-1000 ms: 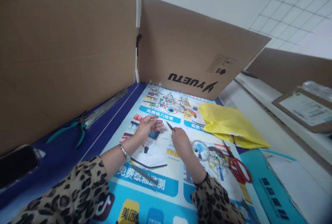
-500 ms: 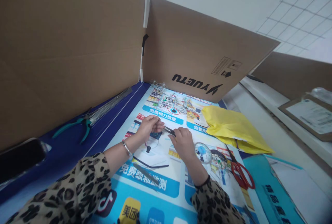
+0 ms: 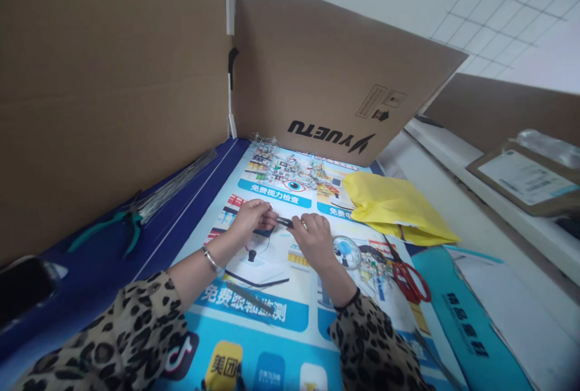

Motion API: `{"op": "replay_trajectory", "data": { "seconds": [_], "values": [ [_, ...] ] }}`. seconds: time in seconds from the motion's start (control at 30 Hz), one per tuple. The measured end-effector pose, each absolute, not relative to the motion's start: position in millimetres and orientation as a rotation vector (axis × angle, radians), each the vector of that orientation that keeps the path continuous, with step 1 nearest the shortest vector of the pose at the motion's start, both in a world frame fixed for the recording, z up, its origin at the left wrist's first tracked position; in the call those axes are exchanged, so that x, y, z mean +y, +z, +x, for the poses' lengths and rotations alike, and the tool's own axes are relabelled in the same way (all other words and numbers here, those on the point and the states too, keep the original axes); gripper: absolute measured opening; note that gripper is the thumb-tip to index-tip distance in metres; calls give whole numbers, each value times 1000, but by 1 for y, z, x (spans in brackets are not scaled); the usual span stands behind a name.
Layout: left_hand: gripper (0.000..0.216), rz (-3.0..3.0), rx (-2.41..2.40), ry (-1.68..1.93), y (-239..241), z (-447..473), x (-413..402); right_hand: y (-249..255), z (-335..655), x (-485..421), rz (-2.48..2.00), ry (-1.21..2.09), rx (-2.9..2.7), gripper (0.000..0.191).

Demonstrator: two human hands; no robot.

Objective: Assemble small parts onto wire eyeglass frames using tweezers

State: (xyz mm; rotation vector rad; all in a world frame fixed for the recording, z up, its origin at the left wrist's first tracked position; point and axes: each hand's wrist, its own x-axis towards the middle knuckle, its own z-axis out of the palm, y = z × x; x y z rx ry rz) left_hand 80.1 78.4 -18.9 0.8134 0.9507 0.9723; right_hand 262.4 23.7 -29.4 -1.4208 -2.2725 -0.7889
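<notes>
My right hand (image 3: pixel 312 240) is closed around a slim dark pair of tweezers (image 3: pixel 284 222), its tip pointing left. My left hand (image 3: pixel 254 220) is closed in a pinch at that tip, with a bracelet on the wrist. What lies between the left fingertips is too small to make out; a thin wire-like line shows near them. Both hands are just above a printed poster sheet (image 3: pixel 317 352). To their right lies a small round clear dish (image 3: pixel 347 252), beside a cluster of small beaded pieces (image 3: pixel 375 267).
Teal-handled pliers (image 3: pixel 131 222) and a bundle of thin wires (image 3: pixel 174 188) lie left, near a dark phone (image 3: pixel 27 288). Red-handled scissors (image 3: pixel 410 282), a yellow bag (image 3: pixel 394 206) and a teal packet (image 3: pixel 471 318) lie right. Cardboard panels (image 3: pixel 317 64) stand behind; wire pieces (image 3: pixel 290 167) lie before them.
The camera view has shifted slightly, so the scene sits further left. The tweezers lie more level now, and my right hand has turned slightly and come closer to my left fingertips.
</notes>
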Motion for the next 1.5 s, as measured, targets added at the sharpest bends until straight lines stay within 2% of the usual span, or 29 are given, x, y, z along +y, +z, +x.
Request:
{"op": "replay_trajectory", "data": {
  "seconds": [1.5],
  "values": [
    [18, 886, 986, 973, -15, 81, 76, -28, 264, 23, -1392, -758, -2350, 15]
  ]
}}
